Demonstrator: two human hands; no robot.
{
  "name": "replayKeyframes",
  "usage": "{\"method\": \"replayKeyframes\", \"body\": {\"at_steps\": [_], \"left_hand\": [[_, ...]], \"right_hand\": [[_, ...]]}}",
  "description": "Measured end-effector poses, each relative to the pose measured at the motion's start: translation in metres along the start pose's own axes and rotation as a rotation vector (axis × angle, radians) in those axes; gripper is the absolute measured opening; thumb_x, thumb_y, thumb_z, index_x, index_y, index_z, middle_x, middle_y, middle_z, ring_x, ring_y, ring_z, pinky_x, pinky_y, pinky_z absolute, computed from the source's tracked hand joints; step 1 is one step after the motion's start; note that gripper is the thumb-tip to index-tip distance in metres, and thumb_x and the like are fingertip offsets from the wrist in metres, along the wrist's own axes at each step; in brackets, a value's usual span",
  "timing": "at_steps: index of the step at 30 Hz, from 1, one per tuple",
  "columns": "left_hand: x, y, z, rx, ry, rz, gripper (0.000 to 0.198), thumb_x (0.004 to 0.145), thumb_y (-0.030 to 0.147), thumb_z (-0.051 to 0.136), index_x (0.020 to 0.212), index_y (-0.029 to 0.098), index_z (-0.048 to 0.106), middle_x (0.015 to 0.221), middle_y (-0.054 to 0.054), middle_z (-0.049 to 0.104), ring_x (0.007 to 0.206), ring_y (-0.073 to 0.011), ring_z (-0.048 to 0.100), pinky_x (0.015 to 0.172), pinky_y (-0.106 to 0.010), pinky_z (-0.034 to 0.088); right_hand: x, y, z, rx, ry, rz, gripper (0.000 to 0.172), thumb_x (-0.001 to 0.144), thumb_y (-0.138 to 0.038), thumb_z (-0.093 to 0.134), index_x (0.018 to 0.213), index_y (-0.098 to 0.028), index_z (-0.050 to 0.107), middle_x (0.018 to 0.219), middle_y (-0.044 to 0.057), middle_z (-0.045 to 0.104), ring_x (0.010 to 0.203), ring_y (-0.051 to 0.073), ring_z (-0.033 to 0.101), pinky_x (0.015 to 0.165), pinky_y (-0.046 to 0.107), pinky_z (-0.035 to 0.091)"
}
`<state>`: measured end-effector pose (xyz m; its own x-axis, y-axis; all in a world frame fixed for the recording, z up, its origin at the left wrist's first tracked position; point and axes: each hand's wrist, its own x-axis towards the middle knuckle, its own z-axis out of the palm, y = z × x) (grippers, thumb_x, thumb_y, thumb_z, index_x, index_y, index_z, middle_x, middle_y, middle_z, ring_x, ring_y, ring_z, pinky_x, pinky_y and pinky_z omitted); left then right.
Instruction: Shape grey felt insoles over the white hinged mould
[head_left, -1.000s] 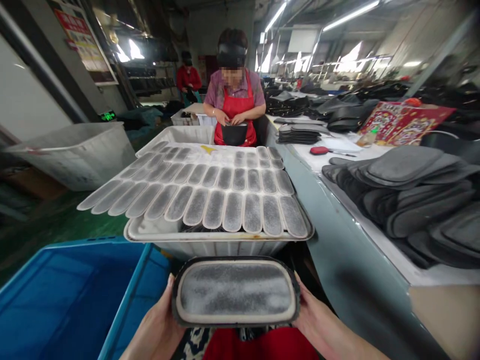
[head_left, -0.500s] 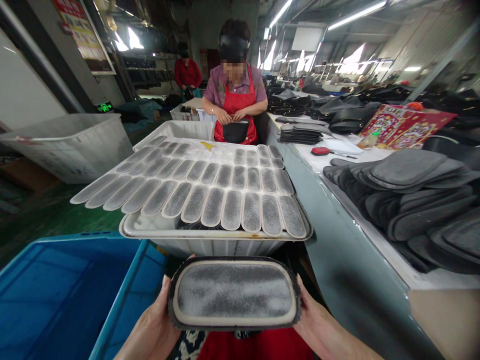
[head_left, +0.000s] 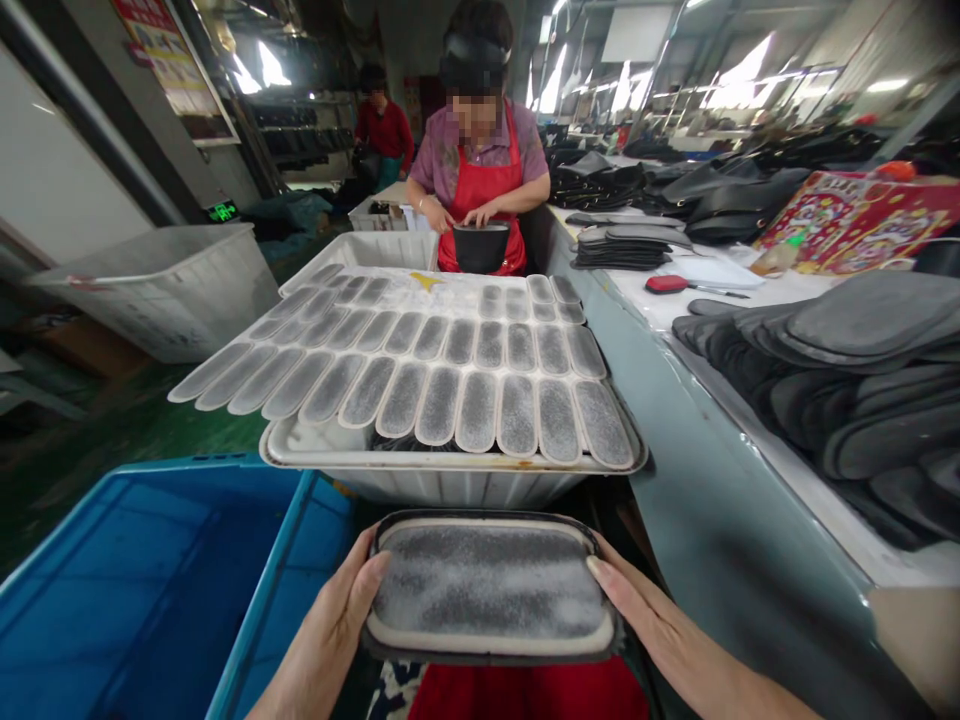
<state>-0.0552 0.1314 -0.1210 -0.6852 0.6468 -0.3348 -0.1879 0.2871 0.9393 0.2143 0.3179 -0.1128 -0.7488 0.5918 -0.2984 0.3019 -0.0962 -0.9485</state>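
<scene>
Flat pad: the flat pad (head_left: 487, 590) is at the bottom middle of the frame, face up, held between two hands. Its top is grey and speckled, with a pale rim and a dark edge.
Left hand: the left hand (head_left: 337, 625) presses on the pad's left end. Its fingers (head_left: 371, 570) curl over the edge and hold it.
Right hand: the right hand (head_left: 645, 620) holds the pad's right end, with its fingers (head_left: 607, 575) lying flat along the side.
White tray: the white tray (head_left: 450, 460) sits just above the pad in the frame. Rows of long grey pieces (head_left: 480, 410) lie side by side on it, and some stick out past its left side.
Blue bin: the blue bin (head_left: 150, 580) is at the lower left.
Worktop: the worktop (head_left: 675, 480) runs up the right side. Dark grey pads (head_left: 862, 380) lie piled on it.
Co-worker: a person in a red apron (head_left: 484, 190) is at the top middle, with both hands on something black, maybe a bowl; it is too far off to tell.
</scene>
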Motion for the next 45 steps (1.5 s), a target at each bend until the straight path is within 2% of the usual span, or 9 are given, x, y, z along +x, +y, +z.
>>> {"method": "replayKeyframes", "body": {"at_steps": [3,8,12,20,24,30,35,40,45], "left_hand": [[0.002,0.001,0.000,-0.091,-0.042,-0.098,0.053,0.075,0.050,0.072,0.119,0.022,0.066,0.141,-0.002,0.054,0.144,-0.0267,0.024,0.120,-0.038,0.017],[-0.004,-0.011,0.002,-0.511,-0.145,-0.358,0.062,0.083,0.049,0.066,0.137,0.022,0.052,0.140,-0.007,0.055,0.138,-0.0300,0.039,0.115,-0.048,0.031],[-0.004,-0.016,0.002,-0.611,-0.154,-0.395,0.064,0.084,0.039,0.067,0.142,0.020,0.046,0.139,-0.008,0.056,0.135,-0.0294,0.043,0.114,-0.044,0.035],[-0.005,-0.001,0.003,-0.142,-0.047,-0.166,0.075,0.078,0.060,0.067,0.140,0.022,0.049,0.152,-0.002,0.039,0.146,-0.0285,0.018,0.121,-0.038,0.020],[-0.009,0.017,0.008,0.004,-0.109,-0.062,0.074,0.081,0.065,0.058,0.139,0.019,0.050,0.153,-0.003,0.037,0.147,-0.0299,0.007,0.120,-0.041,0.023],[-0.017,0.033,0.007,-0.009,-0.181,0.042,0.060,0.089,0.053,0.054,0.137,0.017,0.051,0.146,-0.004,0.049,0.143,-0.0282,0.029,0.118,-0.039,0.028],[-0.016,0.041,0.001,0.128,-0.285,0.191,0.051,0.096,0.048,0.044,0.135,0.017,0.053,0.139,-0.006,0.056,0.135,-0.0255,0.043,0.115,-0.036,0.033],[0.000,0.059,0.005,0.526,-0.215,0.480,0.033,0.097,0.034,0.047,0.124,0.023,0.063,0.131,-0.006,0.060,0.124,-0.0224,0.053,0.111,-0.036,0.037],[0.020,0.081,0.029,0.949,-0.338,0.825,0.026,0.093,0.014,0.051,0.110,0.021,0.069,0.108,-0.004,0.066,0.103,-0.0184,0.059,0.094,-0.033,0.045]], "right_hand": [[0.000,-0.004,0.000,0.088,-0.017,0.037,0.063,0.095,-0.056,0.046,0.149,-0.025,0.037,0.154,0.001,0.036,0.147,0.024,0.013,0.121,0.042,0.013],[-0.003,0.000,0.005,0.628,-0.142,0.123,0.054,0.098,-0.053,0.041,0.145,-0.027,0.042,0.147,0.002,0.047,0.141,0.023,0.033,0.117,0.044,0.027],[-0.003,0.002,0.005,0.644,-0.173,0.107,0.052,0.095,-0.042,0.056,0.144,-0.031,0.043,0.143,0.000,0.052,0.139,0.020,0.037,0.118,0.039,0.025],[0.002,-0.007,0.014,0.366,0.028,0.085,0.061,0.088,-0.052,0.058,0.143,-0.029,0.045,0.145,0.004,0.050,0.134,0.029,0.044,0.114,0.043,0.032],[0.003,-0.013,0.015,0.214,0.106,0.047,0.061,0.087,-0.056,0.055,0.140,-0.027,0.050,0.144,0.004,0.051,0.134,0.029,0.043,0.114,0.041,0.032],[-0.007,-0.017,0.013,0.069,0.137,0.040,0.065,0.087,-0.059,0.054,0.143,-0.028,0.047,0.145,0.002,0.049,0.138,0.031,0.036,0.116,0.044,0.028],[0.001,-0.022,-0.001,-0.311,0.124,-0.073,0.056,0.089,-0.060,0.050,0.139,-0.035,0.050,0.150,-0.001,0.042,0.141,0.029,0.031,0.120,0.049,0.010],[0.030,-0.053,0.003,-0.701,0.022,-0.399,0.034,0.097,-0.044,0.045,0.122,-0.029,0.064,0.130,0.006,0.057,0.123,0.025,0.051,0.109,0.048,0.037],[0.053,-0.075,0.020,-0.968,-0.061,-0.604,0.027,0.097,-0.019,0.044,0.111,-0.021,0.067,0.102,0.007,0.065,0.094,0.021,0.062,0.085,0.038,0.051]]}}
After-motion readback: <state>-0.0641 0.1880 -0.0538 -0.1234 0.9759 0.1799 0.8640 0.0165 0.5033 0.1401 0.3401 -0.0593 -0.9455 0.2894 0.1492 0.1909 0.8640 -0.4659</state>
